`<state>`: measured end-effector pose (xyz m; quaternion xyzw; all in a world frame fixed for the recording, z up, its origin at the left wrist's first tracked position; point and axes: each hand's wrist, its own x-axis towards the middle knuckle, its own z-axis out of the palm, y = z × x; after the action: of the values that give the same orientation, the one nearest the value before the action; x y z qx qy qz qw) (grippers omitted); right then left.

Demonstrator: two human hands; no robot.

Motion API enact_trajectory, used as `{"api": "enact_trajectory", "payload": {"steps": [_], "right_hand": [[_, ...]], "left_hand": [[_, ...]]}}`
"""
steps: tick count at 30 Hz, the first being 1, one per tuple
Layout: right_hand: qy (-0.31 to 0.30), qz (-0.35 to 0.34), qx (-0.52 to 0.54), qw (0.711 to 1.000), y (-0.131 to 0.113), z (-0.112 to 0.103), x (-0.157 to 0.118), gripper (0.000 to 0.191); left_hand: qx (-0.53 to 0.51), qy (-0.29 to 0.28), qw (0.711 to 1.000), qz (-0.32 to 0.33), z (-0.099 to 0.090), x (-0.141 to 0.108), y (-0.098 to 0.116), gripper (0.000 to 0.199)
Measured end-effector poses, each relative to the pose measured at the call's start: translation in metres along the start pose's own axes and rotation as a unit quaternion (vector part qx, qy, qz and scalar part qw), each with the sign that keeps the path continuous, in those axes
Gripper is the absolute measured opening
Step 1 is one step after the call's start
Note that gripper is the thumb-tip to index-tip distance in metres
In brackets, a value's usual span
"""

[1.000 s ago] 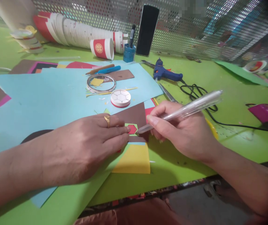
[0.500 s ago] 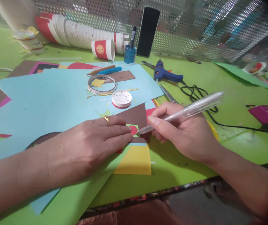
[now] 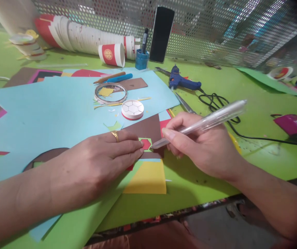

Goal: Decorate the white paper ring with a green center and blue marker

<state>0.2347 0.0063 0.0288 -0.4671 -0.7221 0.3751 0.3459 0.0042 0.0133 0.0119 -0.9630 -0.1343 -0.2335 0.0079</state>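
My left hand (image 3: 104, 159) lies flat with its fingers stretched out, a gold ring on one of them. Its fingertips rest on a small green paper piece (image 3: 140, 139) and a red paper hexagon (image 3: 146, 144), partly covering both. Beneath these is a sheet of brown paper (image 3: 145, 126). A slim pen (image 3: 205, 121) with a clear, silvery barrel is pinched in my right hand (image 3: 200, 145). Its tip points left and down at the right edge of the green piece; whether it touches the paper I cannot tell.
Near my hands lie a white disc with drawn lines (image 3: 132, 109), a tape ring (image 3: 96, 95), scissors (image 3: 186, 103) and yellow paper (image 3: 148, 176). Farther back are a blue glue gun (image 3: 183, 82) with a cord, a paper cup (image 3: 113, 55), stacked cups (image 3: 78, 36) and a phone (image 3: 162, 34).
The whole view has shifted slightly, so things sit a little farther left. Both hands keep nearly the same pose, with the pen tip still beside the green piece.
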Motion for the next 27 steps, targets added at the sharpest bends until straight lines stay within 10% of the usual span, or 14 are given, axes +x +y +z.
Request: {"api": "enact_trajectory", "payload": {"steps": [27], "right_hand": [[0.005,0.03,0.033,0.999,0.0013,0.0018,0.0024,0.017]], "left_hand": [[-0.025,0.037,0.999,-0.006,0.0079,0.0025,-0.0015,0.026]]}}
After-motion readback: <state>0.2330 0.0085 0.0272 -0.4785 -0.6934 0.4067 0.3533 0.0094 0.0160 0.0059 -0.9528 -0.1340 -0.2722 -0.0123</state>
